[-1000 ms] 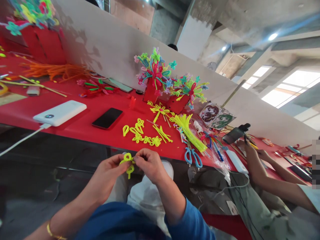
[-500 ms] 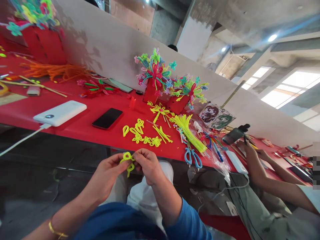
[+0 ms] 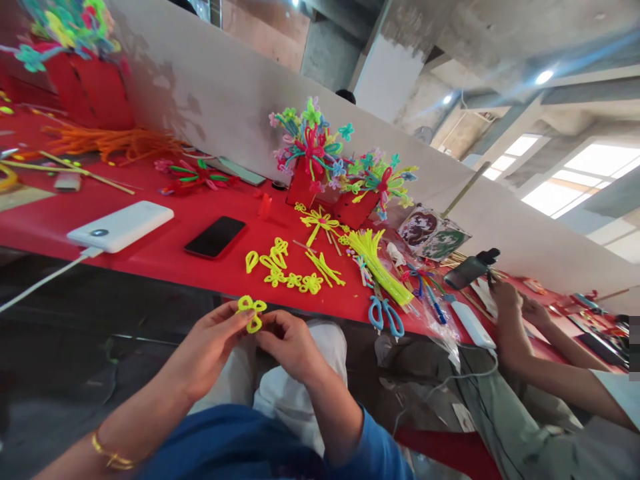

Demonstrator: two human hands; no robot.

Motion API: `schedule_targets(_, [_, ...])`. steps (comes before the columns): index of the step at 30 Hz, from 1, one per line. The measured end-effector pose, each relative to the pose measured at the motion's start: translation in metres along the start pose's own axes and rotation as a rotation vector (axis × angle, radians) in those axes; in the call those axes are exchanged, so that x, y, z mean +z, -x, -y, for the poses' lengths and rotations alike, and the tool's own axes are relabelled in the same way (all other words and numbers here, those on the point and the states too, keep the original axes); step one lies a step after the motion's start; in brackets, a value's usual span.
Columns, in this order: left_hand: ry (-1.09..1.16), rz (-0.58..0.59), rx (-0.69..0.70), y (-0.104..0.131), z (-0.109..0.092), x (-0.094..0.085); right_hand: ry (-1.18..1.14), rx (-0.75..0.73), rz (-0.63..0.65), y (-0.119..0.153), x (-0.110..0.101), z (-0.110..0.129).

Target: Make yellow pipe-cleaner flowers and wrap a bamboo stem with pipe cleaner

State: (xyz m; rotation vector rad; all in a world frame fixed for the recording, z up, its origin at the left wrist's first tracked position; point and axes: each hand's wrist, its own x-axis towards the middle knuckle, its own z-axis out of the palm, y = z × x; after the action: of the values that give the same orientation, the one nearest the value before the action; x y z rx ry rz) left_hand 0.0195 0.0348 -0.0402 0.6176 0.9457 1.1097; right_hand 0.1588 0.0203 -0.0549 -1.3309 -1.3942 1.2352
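A yellow pipe-cleaner flower (image 3: pixel 253 312) with looped petals is pinched between the thumb and fingers of my left hand (image 3: pixel 213 343), just off the table's front edge. My right hand (image 3: pixel 293 343) is closed in a pinch at the flower's lower right side; its fingertips partly hide what they grip. Beyond my hands, finished small yellow flowers (image 3: pixel 293 280) and loose yellow loops (image 3: pixel 275 253) lie on the red table (image 3: pixel 215 277). A few cut yellow pieces (image 3: pixel 326 268) lie to their right, beside a thick bundle of yellow pipe cleaners (image 3: pixel 383 270).
Blue-handled scissors (image 3: pixel 386 317) overhang the table edge. A black phone (image 3: pixel 215 237) and a white power bank (image 3: pixel 121 227) with a cable lie left. Red boxes (image 3: pixel 303 181) with colourful pipe-cleaner flowers stand behind. At right, a co-worker's hands (image 3: pixel 507 297) work near a dark bottle (image 3: pixel 467 270).
The flower has risen slightly and turned, so three loops now show. My right hand has shifted left and down around it. The co-worker's hand has moved a little.
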Motion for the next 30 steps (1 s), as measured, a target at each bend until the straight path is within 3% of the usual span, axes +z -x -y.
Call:
schedule_targets(6, [-0.009,-0.001,-0.026,0.003,0.000,0.001,0.266,-0.079,-0.107,-0.001,-0.001,0.002])
schedule_targets(14, [-0.053,0.009,-0.030,0.002,-0.001,0.000,0.419,-0.121,-0.063,0.001,-0.008,0.007])
schedule_targets(22, [-0.106,0.112,-0.039,0.002,-0.004,-0.005,0.542,-0.184,-0.025,0.009,-0.018,0.016])
schedule_targets(30, [-0.137,0.029,-0.131,0.005,-0.007,0.000,0.590,-0.282,0.011,0.012,-0.019,0.014])
